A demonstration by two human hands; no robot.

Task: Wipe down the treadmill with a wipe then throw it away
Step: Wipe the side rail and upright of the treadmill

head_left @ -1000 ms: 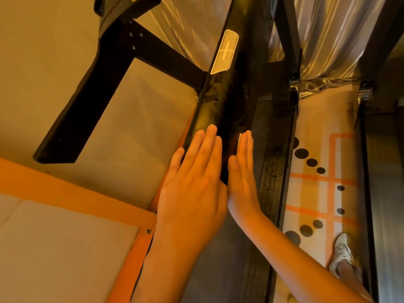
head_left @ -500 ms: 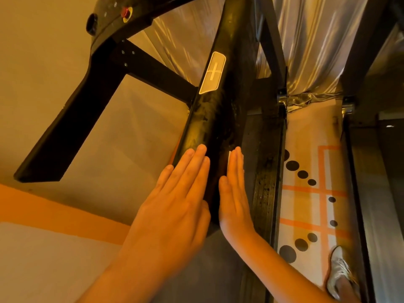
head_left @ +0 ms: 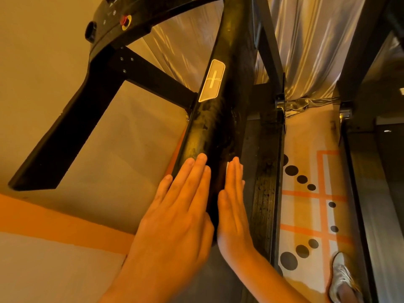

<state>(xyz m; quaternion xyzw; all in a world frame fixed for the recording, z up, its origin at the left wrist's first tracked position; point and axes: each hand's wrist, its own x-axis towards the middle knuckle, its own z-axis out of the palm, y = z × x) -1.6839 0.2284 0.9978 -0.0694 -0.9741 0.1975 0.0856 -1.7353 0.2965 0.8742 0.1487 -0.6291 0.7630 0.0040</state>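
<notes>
Your left hand [head_left: 175, 215] and right hand [head_left: 231, 204], fingers straight, still flank the rail [head_left: 209, 127] below its badge [head_left: 212, 80]; the wipe [head_left: 227, 169] has barely advanced.

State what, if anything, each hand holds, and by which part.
Nothing is gripped. The left hand lies flat on the black rail; the right hand presses a white wipe, only its edge showing, flat against the rail's side.

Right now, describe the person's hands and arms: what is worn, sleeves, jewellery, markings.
The left hand and right hand are bare: no gloves, rings, watch or bracelet. The forearms are bare too, with no sleeve in view down to the frame's bottom edge. No markings show.
</notes>
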